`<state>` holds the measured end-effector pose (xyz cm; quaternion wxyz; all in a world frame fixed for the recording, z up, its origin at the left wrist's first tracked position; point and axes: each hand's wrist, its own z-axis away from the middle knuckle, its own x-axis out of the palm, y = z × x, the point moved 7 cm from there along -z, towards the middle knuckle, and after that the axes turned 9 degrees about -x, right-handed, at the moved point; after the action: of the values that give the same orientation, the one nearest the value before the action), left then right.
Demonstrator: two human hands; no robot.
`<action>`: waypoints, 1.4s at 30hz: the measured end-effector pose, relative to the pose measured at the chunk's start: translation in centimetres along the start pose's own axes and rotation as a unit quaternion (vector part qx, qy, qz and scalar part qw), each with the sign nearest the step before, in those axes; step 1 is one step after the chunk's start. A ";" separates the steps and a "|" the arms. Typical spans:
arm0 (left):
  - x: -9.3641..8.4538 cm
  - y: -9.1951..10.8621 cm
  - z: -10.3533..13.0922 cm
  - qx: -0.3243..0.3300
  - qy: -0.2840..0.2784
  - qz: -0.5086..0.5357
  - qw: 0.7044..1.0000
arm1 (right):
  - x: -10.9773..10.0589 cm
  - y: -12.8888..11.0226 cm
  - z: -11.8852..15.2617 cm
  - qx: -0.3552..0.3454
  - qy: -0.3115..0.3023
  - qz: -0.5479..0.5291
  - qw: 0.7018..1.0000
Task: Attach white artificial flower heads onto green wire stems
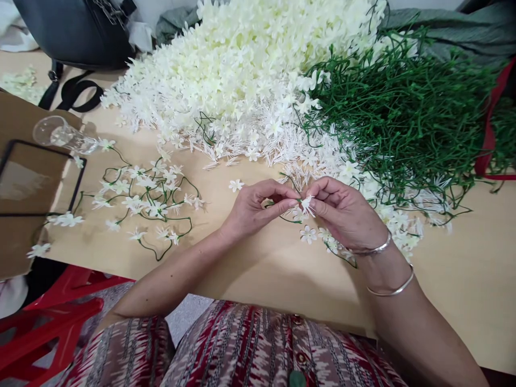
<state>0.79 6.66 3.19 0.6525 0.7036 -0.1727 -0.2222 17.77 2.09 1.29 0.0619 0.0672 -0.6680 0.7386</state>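
Over the near part of the table, my two hands meet at the fingertips. My left hand (264, 207) pinches a green plastic flower stem (285, 217), whose thin wire loops out behind and below the fingers. Thumb and forefinger of my right hand (342, 209) close on a white artificial flower (307, 204) at the tip of that stem. The exact joint between them is partly covered by my fingers. Just below lies a loose white blossom (308, 234) on the table, and another blossom (236, 185) rests left of my hands.
Behind my hands rises a big heap of white petals (242, 64), with a pile of green stems (411, 113) at its right. Several joined flower sprays (147, 196) lie on the left, near a clear plastic cup (64, 135), a cardboard box (24, 236) and a black bag (80, 32).
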 end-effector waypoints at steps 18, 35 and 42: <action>1.0 -0.6 0.2 -0.065 -0.015 -0.011 0.998 | 0.6 -0.4 0.4 0.043 -0.022 -0.013 0.999; 0.7 -1.9 0.3 -0.111 -0.035 0.059 0.991 | -0.6 -0.9 0.3 -0.047 0.030 0.094 0.994; 0.6 -2.2 0.3 -0.143 -0.011 0.086 0.986 | -0.3 -1.5 0.9 -0.110 0.096 0.175 0.974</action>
<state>1.06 6.27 0.90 0.7612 0.5830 -0.2065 -0.1952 18.36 1.37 2.76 0.0027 -0.1291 -0.7371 0.6633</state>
